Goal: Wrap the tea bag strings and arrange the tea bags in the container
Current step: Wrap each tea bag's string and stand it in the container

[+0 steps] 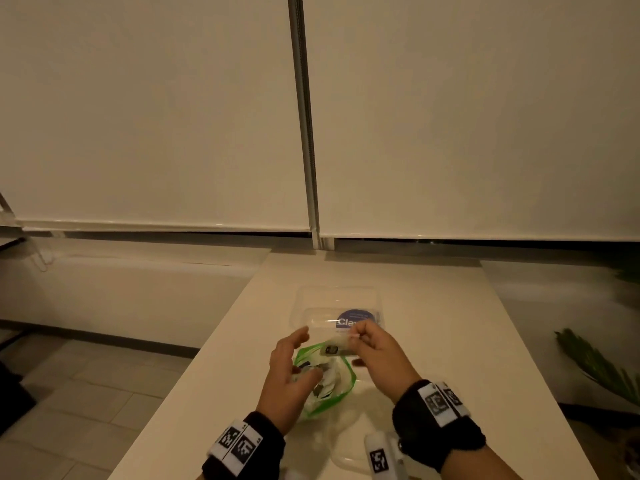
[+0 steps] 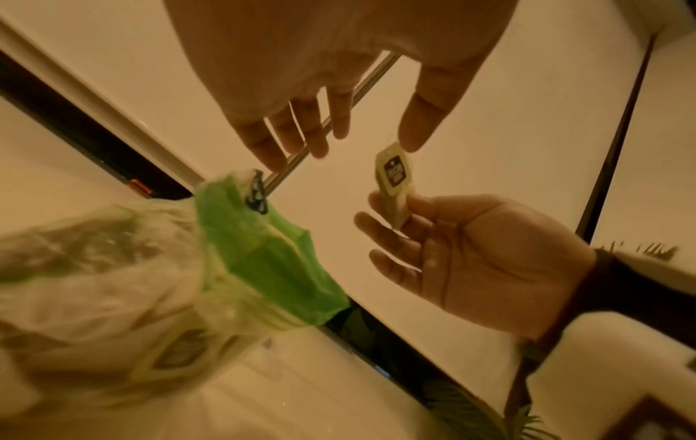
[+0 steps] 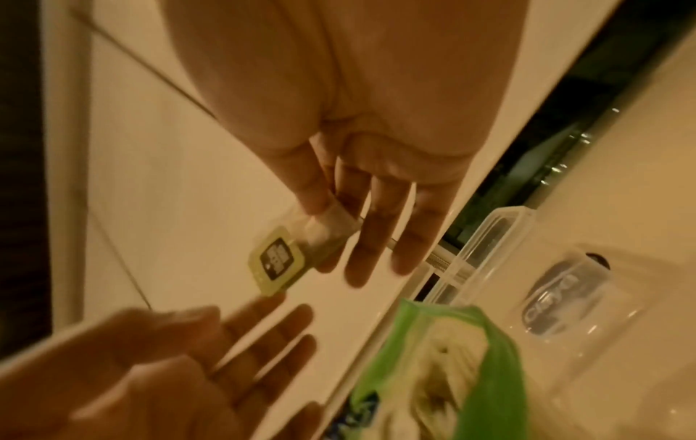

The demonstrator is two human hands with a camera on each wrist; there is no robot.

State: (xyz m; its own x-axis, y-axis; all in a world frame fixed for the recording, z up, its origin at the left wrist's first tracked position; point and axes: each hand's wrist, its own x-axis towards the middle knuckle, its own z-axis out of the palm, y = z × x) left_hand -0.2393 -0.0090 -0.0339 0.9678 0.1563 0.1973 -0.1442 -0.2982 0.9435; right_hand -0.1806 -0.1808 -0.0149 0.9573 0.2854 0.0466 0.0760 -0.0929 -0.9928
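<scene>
Pinched between the thumb and forefinger of the right hand (image 1: 375, 355), a tea bag (image 1: 337, 347) with a yellow-green paper tag hangs above the cream table (image 1: 221, 375) in the head view, just over the mouth of a clear plastic bag with a green rim (image 1: 346, 375) that holds more tea bags. The left hand (image 1: 287, 379) hovers beside it with fingers loosely spread, gripping nothing, over the near side of the plastic bag. Just beyond both hands sits a clear plastic container (image 1: 337, 299) bearing a round blue label; whether anything lies in it cannot be told. From the left wrist, the left hand (image 2: 320, 98) shows straight, parted fingers, its thumb tip close to the tag, while the right hand (image 2: 474, 262) holds the tea bag (image 2: 393, 184) upright by its lower end; the plastic bag (image 2: 263, 253) lies blurred to the left. From the right wrist, the right hand (image 3: 361, 184) nips the tea bag (image 3: 297, 253) with the other fingers extended, the left hand (image 3: 180, 366) open below it, and the plastic bag (image 3: 497, 357) and container (image 3: 489, 238) off to the right.
</scene>
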